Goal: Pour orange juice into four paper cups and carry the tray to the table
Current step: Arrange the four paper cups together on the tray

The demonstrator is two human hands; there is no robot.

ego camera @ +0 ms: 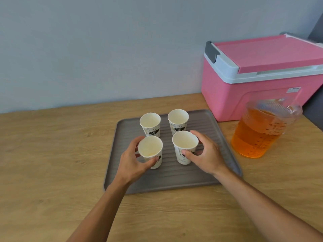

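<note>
Both hands on tray (225,154): left (132,161) grips near-left cup (151,151), right (208,154) near-right cup (185,145).

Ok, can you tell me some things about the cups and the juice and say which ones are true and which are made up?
1. Four paper cups stand on the grey tray. True.
2. The cups are full of juice. False: they look empty.
3. The left hand and right hand each hold a near cup. True.
4. The juice jug sits on the tray. False: it stands on the table, right of the tray.
5. The pink cooler is open. False: its lid is shut.
</note>
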